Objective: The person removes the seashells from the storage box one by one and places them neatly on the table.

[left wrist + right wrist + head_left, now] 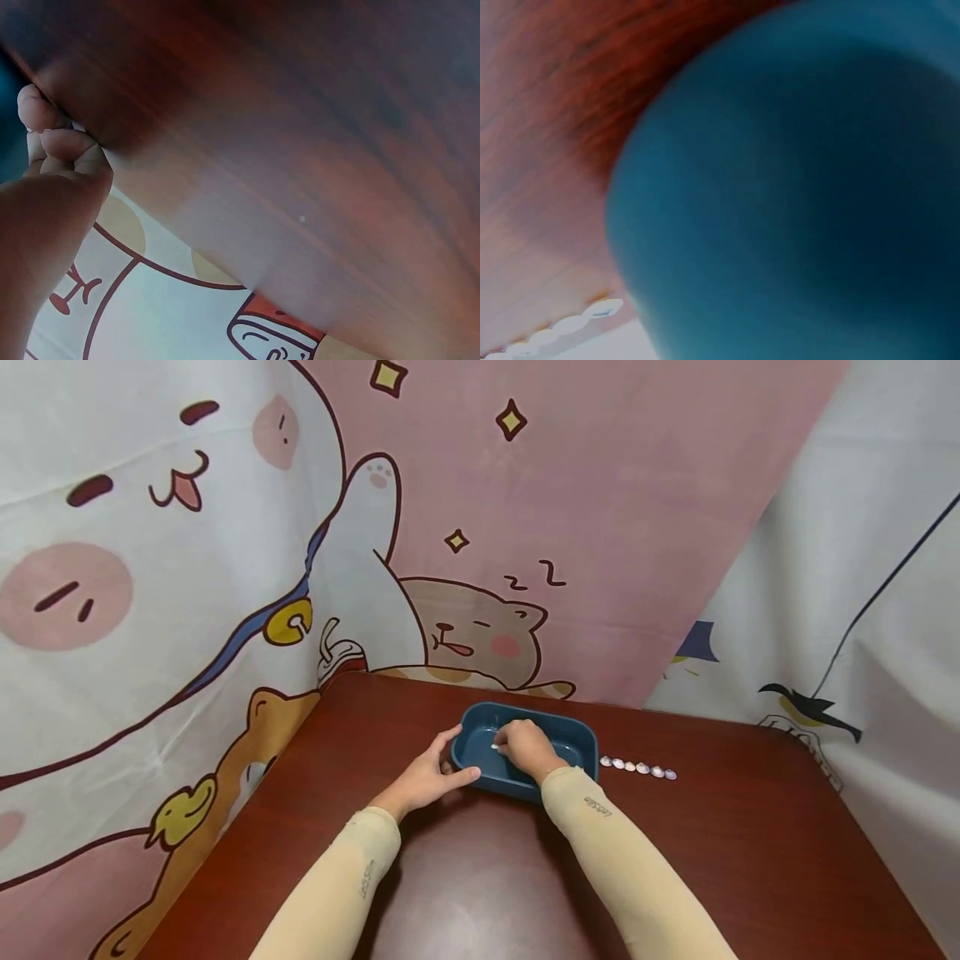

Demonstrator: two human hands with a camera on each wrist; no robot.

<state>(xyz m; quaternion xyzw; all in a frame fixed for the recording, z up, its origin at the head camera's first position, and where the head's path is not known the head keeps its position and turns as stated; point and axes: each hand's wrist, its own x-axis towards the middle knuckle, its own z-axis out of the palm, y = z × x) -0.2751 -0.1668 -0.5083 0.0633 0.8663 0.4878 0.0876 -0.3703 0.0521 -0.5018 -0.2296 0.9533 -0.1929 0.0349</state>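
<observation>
A blue rectangular plastic basin (577, 724) stands on the table; its curved wall (705, 225) fills most of the right wrist view, blurred. My left hand (427, 777) holds the basin's near left corner, the thumb at the front wall and the fingers along the left side. In the left wrist view, the fingers of the left hand (60, 150) bend against the blue wall. Reaching down into the basin, my right hand (525, 747) pinches a small white piece (494, 747), perhaps a shell. The right wrist view does not show the fingers.
Several small white and purplish seashells (630, 767) lie in a row on the table, right of the basin; part of the shell row (570, 325) shows in the right wrist view. The reddish-brown wooden table (750, 827) meets a printed cartoon cloth (600, 527) behind and at the sides.
</observation>
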